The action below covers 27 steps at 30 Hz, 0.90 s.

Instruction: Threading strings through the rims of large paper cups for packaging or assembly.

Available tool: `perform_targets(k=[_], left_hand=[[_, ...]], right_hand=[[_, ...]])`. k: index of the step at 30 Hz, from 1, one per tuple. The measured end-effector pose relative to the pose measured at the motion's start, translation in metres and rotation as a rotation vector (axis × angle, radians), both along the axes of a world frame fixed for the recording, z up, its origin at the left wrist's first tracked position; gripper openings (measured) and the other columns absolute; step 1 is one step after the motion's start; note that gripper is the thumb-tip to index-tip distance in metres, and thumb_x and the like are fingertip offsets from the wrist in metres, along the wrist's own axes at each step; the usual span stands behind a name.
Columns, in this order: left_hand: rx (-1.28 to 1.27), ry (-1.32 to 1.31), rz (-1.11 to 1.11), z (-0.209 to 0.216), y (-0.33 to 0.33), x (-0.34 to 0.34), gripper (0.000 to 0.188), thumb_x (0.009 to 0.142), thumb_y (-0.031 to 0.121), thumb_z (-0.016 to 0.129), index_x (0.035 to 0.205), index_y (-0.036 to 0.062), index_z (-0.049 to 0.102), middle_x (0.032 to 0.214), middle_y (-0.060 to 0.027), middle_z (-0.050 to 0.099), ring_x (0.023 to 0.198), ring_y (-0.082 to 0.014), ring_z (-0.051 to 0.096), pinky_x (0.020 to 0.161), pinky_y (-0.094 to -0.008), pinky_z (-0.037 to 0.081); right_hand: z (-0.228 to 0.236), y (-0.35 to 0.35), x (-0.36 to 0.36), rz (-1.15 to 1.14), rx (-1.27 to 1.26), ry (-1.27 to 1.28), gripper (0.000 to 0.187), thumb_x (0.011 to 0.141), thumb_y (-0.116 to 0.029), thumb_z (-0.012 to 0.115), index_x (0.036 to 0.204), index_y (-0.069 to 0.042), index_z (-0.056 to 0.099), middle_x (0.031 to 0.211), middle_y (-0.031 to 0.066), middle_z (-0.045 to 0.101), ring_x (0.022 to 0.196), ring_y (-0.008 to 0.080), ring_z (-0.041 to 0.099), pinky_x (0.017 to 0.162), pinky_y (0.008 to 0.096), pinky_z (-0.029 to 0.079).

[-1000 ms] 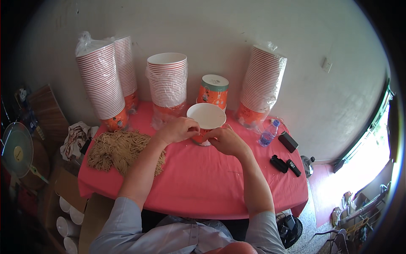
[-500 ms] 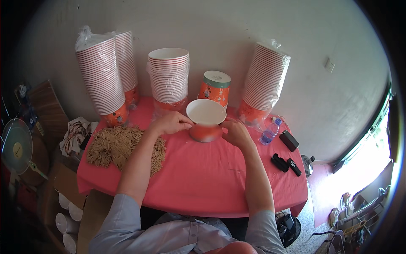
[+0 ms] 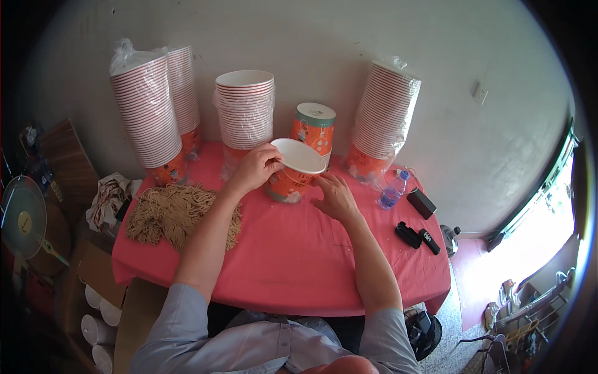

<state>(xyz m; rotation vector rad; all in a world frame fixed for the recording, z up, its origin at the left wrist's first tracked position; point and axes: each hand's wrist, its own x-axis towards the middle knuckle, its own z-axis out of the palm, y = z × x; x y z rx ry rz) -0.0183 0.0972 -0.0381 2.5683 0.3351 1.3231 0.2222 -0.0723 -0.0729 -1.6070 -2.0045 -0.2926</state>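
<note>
A paper bucket [image 3: 290,186], orange outside and white inside, is tilted on the red-covered table in front of me. My left hand [image 3: 256,167] is closed at the left of its rim, thumb and fingers pinched on the edge. A thin pale line, perhaps a cord, crosses the bucket's front below the rim. My right hand [image 3: 336,196] has its fingers stretched out, the tips touching the bucket's right side and the thumb held apart. Left of my left forearm lies a heap of tan cords [image 3: 171,215]. Behind the bucket, an upside-down orange bucket with a green band [image 3: 316,124] stands.
Tall plastic-wrapped bucket stacks stand at the left [image 3: 149,112], centre [image 3: 245,112] and right [image 3: 386,115], along the wall. At the table's right are a water bottle [image 3: 392,190], a dark box [image 3: 422,203] and small black objects [image 3: 408,235]. A carton [image 3: 103,271] sits lower left.
The bucket has turned and tipped, showing more of its printed side. My left hand has risen slightly along the rim; my right hand has gone from curled fingers to outstretched ones.
</note>
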Motion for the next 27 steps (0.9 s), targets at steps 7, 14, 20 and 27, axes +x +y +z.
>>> perform_targets(k=[7,14,20,27], left_hand=[[-0.564,0.110,-0.075,0.040,-0.017,-0.004,0.026,0.101,0.026,0.074,0.105,0.0003,0.075,0.084,-0.0057,0.074,0.079,-0.0113,0.066,0.074,-0.0326,0.055],[-0.675,0.153,-0.062,0.018,-0.011,-0.001,0.029,0.102,0.029,0.074,0.107,0.0002,0.076,0.084,-0.0029,0.072,0.078,-0.0093,0.064,0.073,-0.0309,0.054],[-0.332,-0.108,0.078,-0.004,-0.038,-0.037,0.027,0.103,0.020,0.068,0.118,-0.0024,0.072,0.093,-0.0147,0.076,0.081,-0.0189,0.072,0.071,-0.0330,0.057],[-0.409,-0.006,0.183,-0.046,-0.052,-0.051,0.023,0.102,0.018,0.067,0.114,-0.0007,0.072,0.096,-0.0187,0.075,0.085,-0.0292,0.076,0.074,-0.0380,0.059]], right_hand=[[0.016,-0.055,-0.027,-0.010,0.125,-0.082,0.077,0.070,-0.042,0.095,0.129,-0.008,0.059,0.124,0.0100,0.069,0.119,0.0323,0.065,0.112,0.0536,0.041],[0.011,-0.074,-0.064,-0.042,0.104,0.174,0.065,0.076,-0.039,0.093,0.123,-0.007,0.060,0.114,0.0123,0.071,0.109,0.0285,0.071,0.104,0.0489,0.052],[0.028,-0.053,-0.020,0.205,0.233,1.115,0.030,0.096,-0.014,0.076,0.118,-0.005,0.058,0.096,0.0045,0.067,0.089,0.0144,0.068,0.078,0.0297,0.058],[0.146,0.045,0.045,-0.004,0.188,1.418,0.061,0.098,-0.059,0.068,0.131,-0.009,0.055,0.092,0.0089,0.067,0.081,0.0247,0.073,0.064,0.0409,0.062]])
